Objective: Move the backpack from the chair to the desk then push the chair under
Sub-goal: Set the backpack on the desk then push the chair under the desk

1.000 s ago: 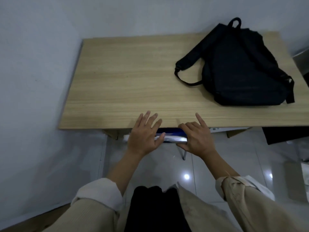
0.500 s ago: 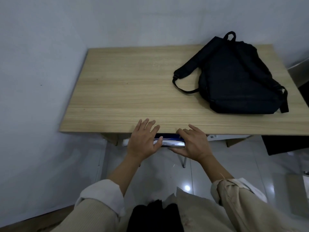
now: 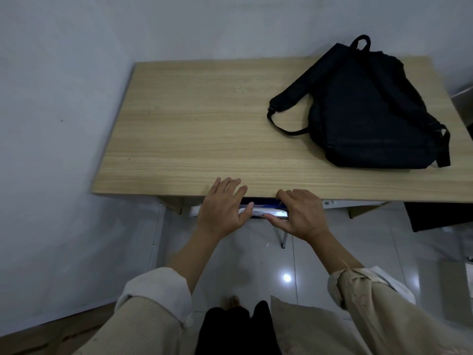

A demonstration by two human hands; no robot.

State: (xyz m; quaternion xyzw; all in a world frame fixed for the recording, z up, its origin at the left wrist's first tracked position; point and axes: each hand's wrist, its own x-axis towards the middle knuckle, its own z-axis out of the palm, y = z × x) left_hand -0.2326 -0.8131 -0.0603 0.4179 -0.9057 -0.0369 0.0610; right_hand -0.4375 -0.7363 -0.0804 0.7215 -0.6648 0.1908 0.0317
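Note:
The black backpack lies flat on the right half of the wooden desk, straps toward the left. The chair is almost wholly under the desk. Only a blue and white strip of its back shows at the front edge, plus one thin metal leg below. My left hand lies flat against the chair back, fingers spread and reaching over the desk edge. My right hand curls over the chair back, thumb underneath.
The desk stands against a white wall at the back and left. A dark box sits on the glossy tiled floor under the desk's right end. A grey object stands past the desk's right edge.
The chair back has slid further under the desk, with less of it showing. Both hands moved forward with it, and my right fingers have curled down onto it.

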